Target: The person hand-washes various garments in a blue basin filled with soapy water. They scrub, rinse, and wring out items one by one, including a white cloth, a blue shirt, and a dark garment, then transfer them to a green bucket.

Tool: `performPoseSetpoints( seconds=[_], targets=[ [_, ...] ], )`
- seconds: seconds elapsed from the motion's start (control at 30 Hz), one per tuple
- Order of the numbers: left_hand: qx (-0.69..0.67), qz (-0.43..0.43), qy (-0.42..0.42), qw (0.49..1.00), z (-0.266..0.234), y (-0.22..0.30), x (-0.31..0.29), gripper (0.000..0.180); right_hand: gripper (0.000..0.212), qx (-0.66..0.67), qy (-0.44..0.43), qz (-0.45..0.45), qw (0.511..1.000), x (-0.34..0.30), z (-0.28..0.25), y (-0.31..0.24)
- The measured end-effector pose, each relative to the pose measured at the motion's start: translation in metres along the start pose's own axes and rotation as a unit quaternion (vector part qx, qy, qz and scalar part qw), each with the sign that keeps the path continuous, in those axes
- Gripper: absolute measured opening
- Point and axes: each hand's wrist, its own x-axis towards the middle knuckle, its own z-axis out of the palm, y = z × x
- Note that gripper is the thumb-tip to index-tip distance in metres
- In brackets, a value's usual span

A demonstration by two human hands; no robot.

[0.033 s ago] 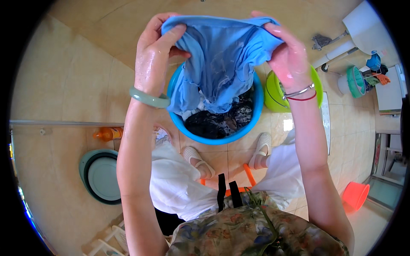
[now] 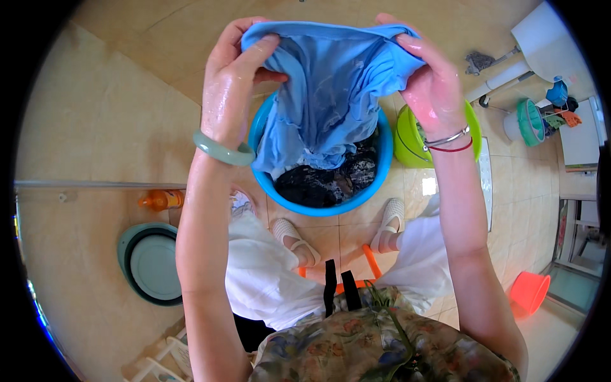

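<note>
A wet light-blue garment (image 2: 324, 83) hangs stretched between my two hands, its banded edge pulled wide at the top. My left hand (image 2: 238, 63) pinches the left end of that band between thumb and fingers. At the right end, my right hand (image 2: 433, 76) grips the band, thumb in front and most fingers behind the cloth. Both hands look wet and soapy. Below, the garment droops over a round blue basin (image 2: 331, 211). Dark wet clothes (image 2: 324, 183) with some suds lie in the basin; the cloth hides its back part.
A lime-green bucket (image 2: 406, 143) stands right of the basin. To the left are an orange bottle (image 2: 162, 200) and a grey-green folding basin (image 2: 154, 267). A red-orange tub (image 2: 529, 291) sits at lower right, and a teal-rimmed bucket (image 2: 531, 124) holds items farther back. My feet flank the basin's near side.
The garment has shifted very slightly, its hanging folds swaying a little, and my hands have moved marginally to the right. Both keep their hold.
</note>
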Motion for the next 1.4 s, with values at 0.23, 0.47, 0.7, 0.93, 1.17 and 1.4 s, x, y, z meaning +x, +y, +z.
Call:
performPoseSetpoints(
  seconds=[0.23, 0.47, 0.7, 0.93, 1.17, 1.4],
  targets=[
    [0.164, -0.107, -0.080, 0.977, -0.011, -0.169, -0.001, 0.029, 0.034, -0.368, 0.017, 0.029, 0.929, -0.007, -0.096, 0.131],
    [0.556, -0.097, -0.168, 0.808, 0.007, -0.332, -0.067, 0.072, 0.055, -0.770, -0.090, 0.078, 0.627, -0.057, -0.185, 0.283],
    [0.601, -0.133, -0.261, 0.743, -0.001, -0.410, -0.085, 0.089, 0.076, -0.808, -0.163, 0.142, 0.547, -0.069, -0.224, 0.340],
    [0.646, -0.203, -0.316, 0.664, 0.011, -0.449, -0.068, 0.077, 0.085, -0.812, -0.147, 0.185, 0.534, -0.063, -0.253, 0.381],
    [0.576, -0.283, -0.338, 0.689, -0.005, -0.478, -0.066, 0.067, 0.036, -0.753, -0.136, 0.165, 0.623, -0.091, -0.298, 0.432],
    [0.549, -0.222, -0.306, 0.746, -0.001, -0.518, -0.057, 0.046, 0.037, -0.740, -0.274, 0.317, 0.526, -0.105, -0.335, 0.452]
  ],
)
